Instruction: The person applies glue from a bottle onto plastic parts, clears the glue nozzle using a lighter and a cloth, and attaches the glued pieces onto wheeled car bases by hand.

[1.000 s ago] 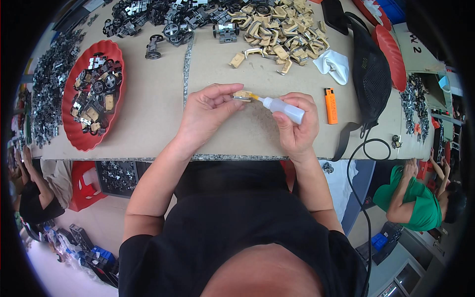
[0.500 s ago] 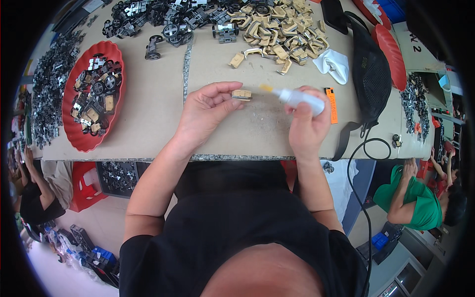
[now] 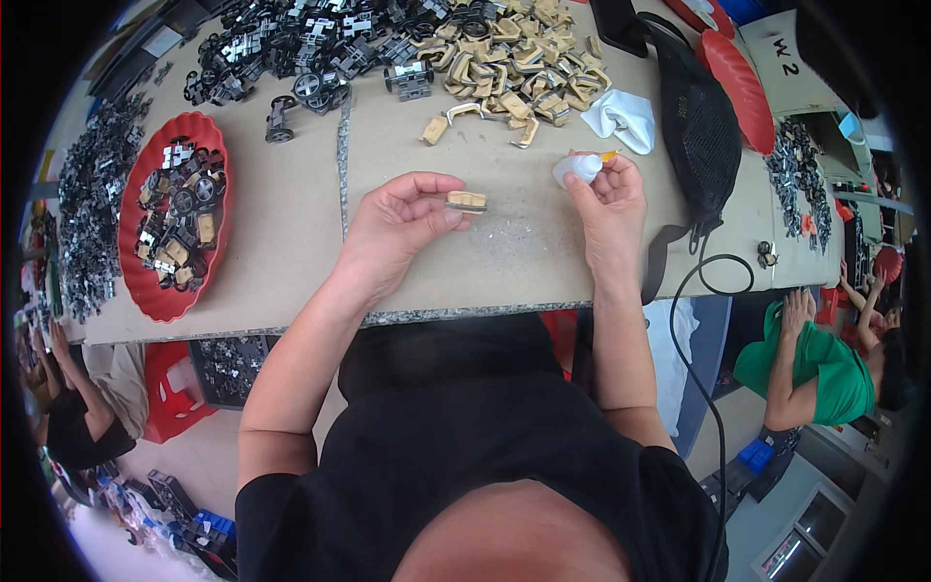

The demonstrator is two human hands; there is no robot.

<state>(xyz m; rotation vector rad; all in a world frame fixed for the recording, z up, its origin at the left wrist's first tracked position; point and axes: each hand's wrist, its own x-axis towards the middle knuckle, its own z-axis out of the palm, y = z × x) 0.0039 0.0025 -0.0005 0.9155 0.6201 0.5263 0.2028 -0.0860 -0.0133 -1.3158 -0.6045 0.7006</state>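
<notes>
Between the thumb and fingers of my left hand [image 3: 393,228] is a small tan toy-car body part [image 3: 466,202] with a dark and silvery lower edge, held above the table. My right hand [image 3: 611,209] is closed around a white squeeze bottle [image 3: 579,170]. The bottle's yellow tip [image 3: 609,155] now points right, away from the tan part. Beyond my hands lies a heap of similar tan parts [image 3: 514,102], with a few stray ones at its near edge. Black and silver wheeled chassis [image 3: 320,44] are piled to the left of that heap.
At left, a red scalloped tray [image 3: 128,228] holds assembled pieces. A white cloth [image 3: 621,118] and a black mesh bag [image 3: 696,126] with a cable lie at right, near another red tray [image 3: 737,82]. Small dark parts [image 3: 102,194] cover the far left. A person in green [image 3: 824,364] sits at right.
My right hand has turned the bottle, swinging its tip from the left to the right. My left hand still holds the tan part. The whole view has shifted slightly.
</notes>
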